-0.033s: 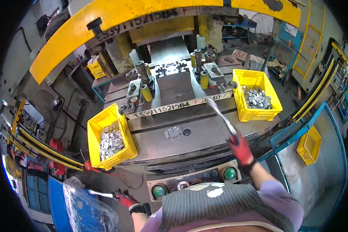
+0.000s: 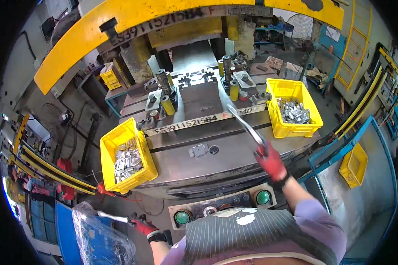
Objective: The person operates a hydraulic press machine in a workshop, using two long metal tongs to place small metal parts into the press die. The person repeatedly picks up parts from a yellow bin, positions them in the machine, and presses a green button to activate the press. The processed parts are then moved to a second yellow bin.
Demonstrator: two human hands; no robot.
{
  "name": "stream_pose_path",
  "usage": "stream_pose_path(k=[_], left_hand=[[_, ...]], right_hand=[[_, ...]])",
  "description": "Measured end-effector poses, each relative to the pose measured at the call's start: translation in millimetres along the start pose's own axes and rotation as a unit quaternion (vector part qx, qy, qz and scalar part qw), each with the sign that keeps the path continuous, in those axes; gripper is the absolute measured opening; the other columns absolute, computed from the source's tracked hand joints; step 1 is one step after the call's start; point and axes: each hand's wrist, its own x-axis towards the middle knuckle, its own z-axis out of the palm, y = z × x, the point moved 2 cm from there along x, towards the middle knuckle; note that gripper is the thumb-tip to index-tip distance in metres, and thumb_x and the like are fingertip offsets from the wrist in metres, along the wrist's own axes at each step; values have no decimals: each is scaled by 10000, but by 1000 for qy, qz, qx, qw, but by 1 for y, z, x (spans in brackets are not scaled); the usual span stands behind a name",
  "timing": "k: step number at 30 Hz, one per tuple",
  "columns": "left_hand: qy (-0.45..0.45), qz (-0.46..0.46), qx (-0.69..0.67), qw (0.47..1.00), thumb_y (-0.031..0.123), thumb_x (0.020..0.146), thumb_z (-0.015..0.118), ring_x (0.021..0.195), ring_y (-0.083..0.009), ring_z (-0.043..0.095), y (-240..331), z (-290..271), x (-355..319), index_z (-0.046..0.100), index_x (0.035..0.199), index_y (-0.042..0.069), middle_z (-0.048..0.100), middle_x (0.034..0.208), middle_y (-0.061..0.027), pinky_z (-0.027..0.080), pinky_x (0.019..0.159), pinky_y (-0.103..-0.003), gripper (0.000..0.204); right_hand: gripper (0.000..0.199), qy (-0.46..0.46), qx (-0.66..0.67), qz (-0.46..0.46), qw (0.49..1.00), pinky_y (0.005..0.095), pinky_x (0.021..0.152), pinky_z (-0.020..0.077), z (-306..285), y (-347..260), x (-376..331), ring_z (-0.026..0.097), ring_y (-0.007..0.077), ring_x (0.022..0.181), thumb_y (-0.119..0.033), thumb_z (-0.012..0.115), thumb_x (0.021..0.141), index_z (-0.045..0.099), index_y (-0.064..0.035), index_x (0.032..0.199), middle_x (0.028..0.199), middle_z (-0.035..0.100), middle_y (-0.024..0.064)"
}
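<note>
My right hand (image 2: 270, 163), in a red glove with dark fingertips, is closed around a long silvery rod-like tool (image 2: 248, 127). The tool points away and to the left, its tip over the far side of the lettered front bar of the die (image 2: 194, 125). Low at the left, my left hand (image 2: 142, 224) wears a similar glove. It grips a second slim, pale tool (image 2: 114, 217) that points left, near clear plastic wrap (image 2: 97, 229). Whether either tool has two jaws is too small to tell. On the press bed lies a small flat metal piece (image 2: 199, 150).
Yellow bins of small metal parts stand on the bed's left (image 2: 152, 163) and right (image 2: 296, 131). Guide posts (image 2: 227, 68) rise from the die under a yellow press beam (image 2: 163, 13). A control panel with green buttons (image 2: 263, 197) sits before me. Another yellow bin (image 2: 353, 165) is at right.
My right hand has moved slightly away and to the left, carrying its tool's tip farther over the die. The left hand's tool has shifted a little upward and to the left.
</note>
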Motion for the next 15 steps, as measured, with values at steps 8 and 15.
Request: stream_pose_path(k=[8,15], left_hand=[[-286,195,72,935,319,900,491,558,-104,470,20,72,-53,473,1043,85,569,771,-26,355,453,-239,275],[-486,117,75,863,72,853,514,541,-52,457,16,96,-100,354,1300,97,517,764,-2,389,451,-198,476]], right_hand=[[421,-9,-196,-41,980,442,703,475,81,-102,203,592,326,848,-241,610,732,507,-128,1123,932,599,160],[388,35,87,-25,995,339,693,456,90,-45,229,605,255,773,-305,628,730,560,-79,1038,834,624,117]])
